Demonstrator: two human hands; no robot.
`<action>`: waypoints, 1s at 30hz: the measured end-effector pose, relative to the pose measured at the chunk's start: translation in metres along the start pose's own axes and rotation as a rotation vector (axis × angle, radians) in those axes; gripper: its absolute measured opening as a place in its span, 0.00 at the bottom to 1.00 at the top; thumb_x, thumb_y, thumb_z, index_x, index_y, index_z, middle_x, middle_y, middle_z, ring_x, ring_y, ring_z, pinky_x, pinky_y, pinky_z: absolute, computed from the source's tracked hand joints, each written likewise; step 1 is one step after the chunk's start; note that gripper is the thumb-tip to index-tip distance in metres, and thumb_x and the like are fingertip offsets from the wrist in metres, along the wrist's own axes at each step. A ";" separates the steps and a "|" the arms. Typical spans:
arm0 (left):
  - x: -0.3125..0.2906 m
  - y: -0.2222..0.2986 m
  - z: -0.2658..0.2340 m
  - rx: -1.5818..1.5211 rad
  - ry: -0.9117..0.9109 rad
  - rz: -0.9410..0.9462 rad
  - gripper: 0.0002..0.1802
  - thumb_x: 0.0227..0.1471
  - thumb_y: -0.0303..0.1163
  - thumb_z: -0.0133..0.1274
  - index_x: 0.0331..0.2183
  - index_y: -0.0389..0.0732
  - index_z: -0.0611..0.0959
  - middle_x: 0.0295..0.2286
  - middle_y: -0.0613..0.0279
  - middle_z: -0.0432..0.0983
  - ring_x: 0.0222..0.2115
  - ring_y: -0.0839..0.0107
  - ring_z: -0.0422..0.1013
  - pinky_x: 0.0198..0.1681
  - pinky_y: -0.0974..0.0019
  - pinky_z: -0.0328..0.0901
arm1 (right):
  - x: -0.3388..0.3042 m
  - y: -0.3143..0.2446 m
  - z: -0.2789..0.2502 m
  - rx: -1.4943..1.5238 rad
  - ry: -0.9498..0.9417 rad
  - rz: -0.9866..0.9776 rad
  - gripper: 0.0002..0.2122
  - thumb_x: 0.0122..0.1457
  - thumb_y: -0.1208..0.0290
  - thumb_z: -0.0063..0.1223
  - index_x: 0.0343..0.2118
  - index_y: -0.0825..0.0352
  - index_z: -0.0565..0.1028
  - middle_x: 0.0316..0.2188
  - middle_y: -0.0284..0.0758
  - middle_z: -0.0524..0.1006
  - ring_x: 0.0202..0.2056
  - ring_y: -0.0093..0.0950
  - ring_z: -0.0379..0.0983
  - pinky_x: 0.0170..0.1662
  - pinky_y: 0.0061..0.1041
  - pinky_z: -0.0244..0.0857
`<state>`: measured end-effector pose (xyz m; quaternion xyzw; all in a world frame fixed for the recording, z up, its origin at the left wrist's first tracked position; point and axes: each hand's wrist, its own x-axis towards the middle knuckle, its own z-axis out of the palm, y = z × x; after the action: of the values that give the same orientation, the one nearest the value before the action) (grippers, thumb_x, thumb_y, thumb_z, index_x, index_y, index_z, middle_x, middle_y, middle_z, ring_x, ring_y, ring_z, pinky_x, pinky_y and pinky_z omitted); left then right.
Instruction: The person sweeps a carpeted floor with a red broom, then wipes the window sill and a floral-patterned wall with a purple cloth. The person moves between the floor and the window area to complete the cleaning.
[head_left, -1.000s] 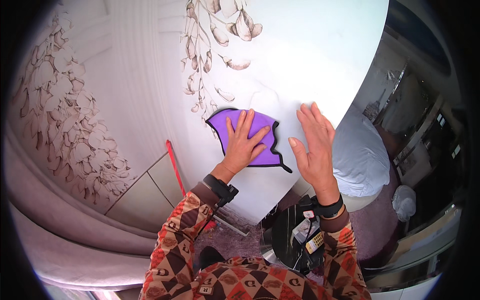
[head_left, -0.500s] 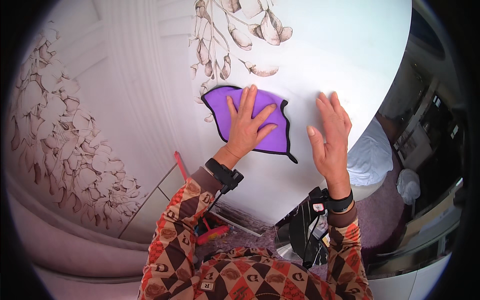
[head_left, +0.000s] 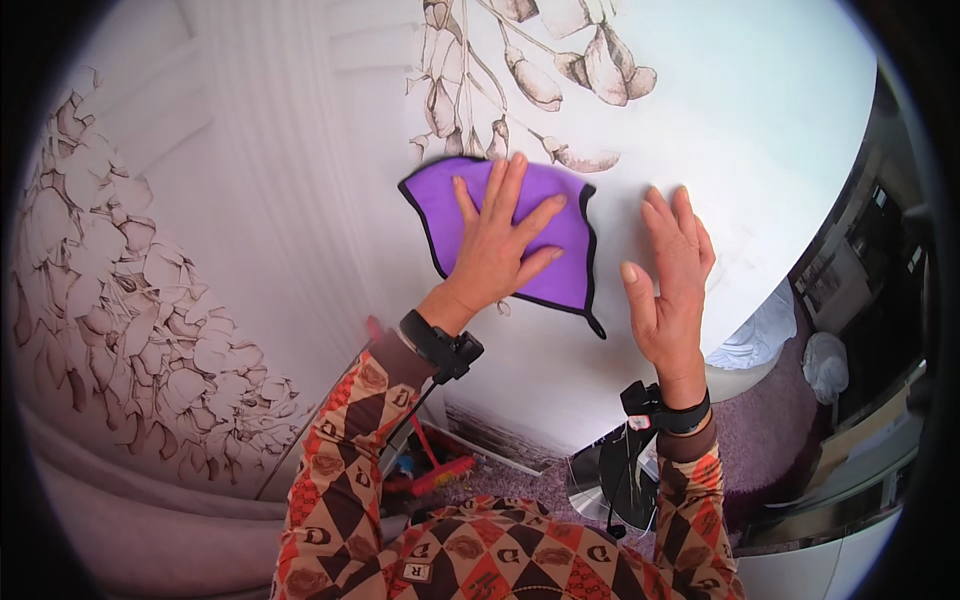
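Note:
A purple cloth (head_left: 565, 265) with black edging and a small black loop at one corner lies spread against a white surface (head_left: 730, 90) printed with brown flowers. My left hand (head_left: 490, 250) rests flat on the cloth, its fingers spread and stretched out. To the right of the cloth, my right hand (head_left: 672, 285) is held up by the same surface with its fingers extended and the thumb apart. Nothing is in it, and I cannot tell whether its palm touches the surface. Both wrists wear black straps with small devices.
On the left, a pale wall (head_left: 270, 150) carries more brown flower drawings. Low down stands a red broom head (head_left: 445, 475). At right, light-blue fabric (head_left: 755, 335) and a white plastic bag (head_left: 825, 368) are near a purple carpet (head_left: 765, 445).
The printed flowers have shifted right and slightly larger in view, while the cloth has moved a little left across them under my left hand. My right hand stays extended beside it.

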<state>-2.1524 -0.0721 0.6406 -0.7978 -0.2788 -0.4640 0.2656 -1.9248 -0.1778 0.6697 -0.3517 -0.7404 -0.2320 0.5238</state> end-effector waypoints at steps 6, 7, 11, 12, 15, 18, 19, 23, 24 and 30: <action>-0.063 -0.008 0.003 -0.068 -0.104 -0.057 0.33 0.49 0.43 0.65 0.58 0.54 0.76 0.68 0.38 0.41 0.69 0.37 0.40 0.60 0.18 0.28 | -0.008 -0.011 0.013 -0.035 -0.090 0.001 0.26 0.66 0.56 0.50 0.59 0.72 0.70 0.62 0.46 0.70 0.69 0.46 0.55 0.69 0.44 0.37; -0.054 -0.013 -0.007 -0.051 -0.118 -0.049 0.33 0.49 0.43 0.65 0.57 0.52 0.76 0.68 0.37 0.40 0.69 0.36 0.39 0.60 0.19 0.27 | -0.001 -0.013 0.015 -0.006 -0.077 -0.007 0.26 0.65 0.57 0.51 0.59 0.72 0.70 0.62 0.46 0.70 0.69 0.45 0.54 0.69 0.43 0.37; 0.008 -0.029 -0.031 -0.057 -0.041 -0.030 0.37 0.48 0.43 0.66 0.60 0.51 0.73 0.69 0.37 0.37 0.69 0.35 0.36 0.61 0.21 0.28 | 0.021 -0.008 0.018 0.015 -0.011 -0.028 0.26 0.65 0.57 0.51 0.60 0.71 0.70 0.62 0.45 0.70 0.69 0.45 0.54 0.69 0.43 0.37; 0.018 -0.033 -0.037 -0.050 -0.010 -0.022 0.38 0.48 0.43 0.66 0.60 0.51 0.72 0.69 0.37 0.37 0.69 0.35 0.36 0.61 0.21 0.28 | 0.023 -0.009 0.020 0.024 -0.005 -0.023 0.26 0.65 0.57 0.51 0.60 0.71 0.70 0.62 0.45 0.70 0.69 0.45 0.54 0.69 0.43 0.37; 0.014 -0.038 -0.036 -0.032 -0.037 -0.030 0.39 0.49 0.44 0.65 0.61 0.51 0.72 0.69 0.38 0.37 0.69 0.35 0.36 0.62 0.21 0.28 | 0.021 -0.011 0.026 0.021 -0.009 -0.009 0.26 0.65 0.57 0.51 0.60 0.71 0.70 0.62 0.45 0.70 0.69 0.46 0.54 0.69 0.44 0.36; -0.025 -0.037 -0.017 -0.045 -0.045 -0.074 0.38 0.48 0.44 0.66 0.60 0.54 0.73 0.68 0.37 0.39 0.68 0.35 0.40 0.60 0.17 0.31 | 0.004 -0.016 0.032 -0.013 -0.065 0.008 0.26 0.64 0.57 0.52 0.59 0.71 0.70 0.62 0.45 0.70 0.69 0.46 0.54 0.69 0.45 0.36; -0.043 -0.037 -0.016 -0.045 -0.051 -0.085 0.38 0.48 0.45 0.66 0.60 0.54 0.73 0.68 0.36 0.39 0.68 0.35 0.40 0.60 0.17 0.31 | -0.001 -0.020 0.035 -0.016 -0.078 0.009 0.26 0.64 0.56 0.52 0.59 0.71 0.70 0.62 0.46 0.70 0.69 0.46 0.54 0.69 0.45 0.36; -0.082 -0.041 -0.005 -0.011 -0.115 -0.080 0.39 0.49 0.48 0.65 0.60 0.48 0.72 0.68 0.33 0.37 0.68 0.31 0.36 0.62 0.21 0.27 | -0.003 -0.028 0.046 -0.020 -0.096 0.000 0.25 0.64 0.58 0.53 0.58 0.71 0.71 0.62 0.45 0.70 0.69 0.47 0.55 0.69 0.45 0.37; -0.077 -0.046 -0.007 -0.006 -0.110 -0.083 0.39 0.49 0.48 0.65 0.60 0.48 0.72 0.68 0.33 0.37 0.68 0.32 0.35 0.62 0.21 0.27 | 0.002 -0.031 0.048 -0.016 -0.100 -0.005 0.25 0.64 0.58 0.54 0.58 0.71 0.71 0.62 0.45 0.70 0.69 0.47 0.55 0.69 0.45 0.37; -0.001 -0.092 -0.058 0.029 0.007 -0.107 0.44 0.49 0.50 0.65 0.63 0.47 0.69 0.69 0.36 0.36 0.69 0.35 0.35 0.63 0.24 0.29 | 0.059 -0.040 0.061 0.036 -0.012 -0.060 0.24 0.63 0.60 0.55 0.58 0.71 0.71 0.60 0.45 0.71 0.68 0.44 0.55 0.69 0.44 0.39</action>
<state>-2.2504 -0.0472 0.6793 -0.7761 -0.3268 -0.4762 0.2531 -2.0049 -0.1442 0.7057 -0.3214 -0.7577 -0.2322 0.5184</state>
